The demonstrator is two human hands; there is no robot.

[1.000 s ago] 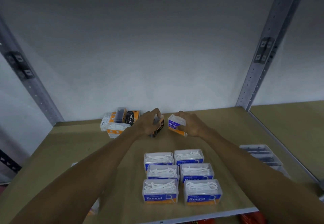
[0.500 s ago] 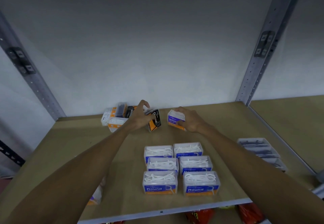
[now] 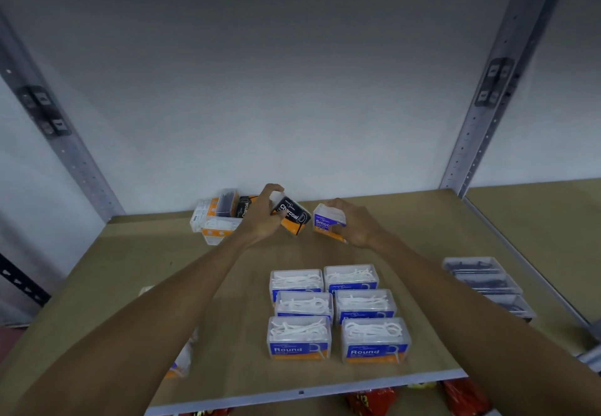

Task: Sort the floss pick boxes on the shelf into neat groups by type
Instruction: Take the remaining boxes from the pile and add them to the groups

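My left hand [image 3: 262, 217] grips a black and orange "Charcoal" floss box [image 3: 292, 217], tilted and lifted near the back of the shelf. Beside it, my right hand [image 3: 354, 222] holds a purple "Smooth" box [image 3: 327, 222] by its right end. A loose pile of mixed boxes [image 3: 217, 217] lies at the back left, just behind my left hand. Several blue "Round" boxes [image 3: 335, 314] stand in two neat columns near the front edge. A row of dark-pick boxes [image 3: 487, 284] lines the right side.
The wooden shelf board [image 3: 130, 272] has grey metal uprights at both back corners and a white wall behind. Another box [image 3: 180, 363] is partly hidden under my left forearm at the front left. Red packets show on the level below.
My left hand has raised the Charcoal box and turned it so its label faces me. My right hand still holds the Smooth box, barely moved.
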